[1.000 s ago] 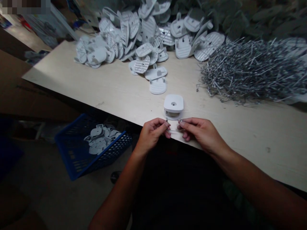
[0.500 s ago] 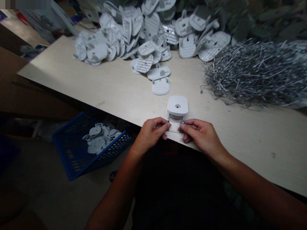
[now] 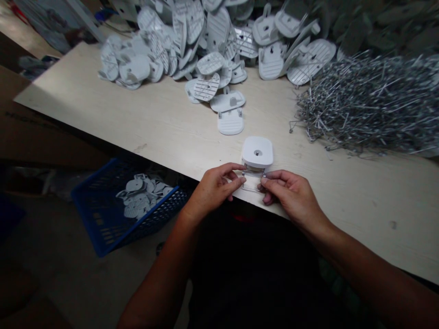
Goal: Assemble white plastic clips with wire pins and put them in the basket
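Wire (image 3: 252, 173) pinched by left hand (image 3: 213, 189) and right hand (image 3: 291, 195) grips, white housing (image 3: 257, 152) behind, loose wires (image 3: 363, 105) right

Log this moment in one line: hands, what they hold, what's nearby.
left hand: pinching bent wire | right hand: pinching same wire | wire at white plastic clip | nearby: loose wire pile, blue basket of white plastic parts

This was a small assembly workshop: a long laminate bench (image 3: 103, 114) carried heaps of white plastic parts (image 3: 164, 45) and a great tangle of bent wire pins (image 3: 363, 105), while a blue plastic basket (image 3: 151, 213) holding more parts sat below its near edge.
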Available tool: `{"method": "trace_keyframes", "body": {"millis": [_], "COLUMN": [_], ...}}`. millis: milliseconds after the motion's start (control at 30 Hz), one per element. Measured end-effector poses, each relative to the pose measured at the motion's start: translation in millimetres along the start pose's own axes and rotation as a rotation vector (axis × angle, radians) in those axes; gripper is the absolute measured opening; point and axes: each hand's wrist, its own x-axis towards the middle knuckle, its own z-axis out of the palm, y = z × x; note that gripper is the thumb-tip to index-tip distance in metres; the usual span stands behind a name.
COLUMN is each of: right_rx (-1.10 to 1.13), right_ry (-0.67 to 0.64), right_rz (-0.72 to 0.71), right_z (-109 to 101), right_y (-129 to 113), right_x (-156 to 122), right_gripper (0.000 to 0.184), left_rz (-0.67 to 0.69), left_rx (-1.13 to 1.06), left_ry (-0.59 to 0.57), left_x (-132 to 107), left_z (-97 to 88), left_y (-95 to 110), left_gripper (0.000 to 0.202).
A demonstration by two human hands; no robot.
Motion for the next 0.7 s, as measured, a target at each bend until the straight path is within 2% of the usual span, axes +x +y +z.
{"method": "trace_keyframes", "body": {"millis": [200, 400, 600, 700], "right_rx": [0.117, 0.159, 0.188, 0.236], "right_ry": [0.051, 0.063, 0.031, 0.014], "right_rz": [-0.003, -0.011, 0.058, 0.104], "right_z": [2, 5, 2, 1], "right_y": [0, -1, -1, -4], "right_x": [3, 6, 0, -4], "right_gripper": [0.045, 0.045, 0.05, 0.049], "left_rz": [-0.004, 0.018, 0.095, 0.185], "left_rx": [-0.054, -0.022, 0.244, 0.294], "left_ry": [-0.095, -0.077, 0.153, 0.11], "left_x": [13, 19, 12, 15], "left_z": [-3.0, -1.6, -5.5, -9.9], "left_y": [3, 1, 7, 18], "left_gripper": [0.033, 0.03, 0.058, 0.073]}}
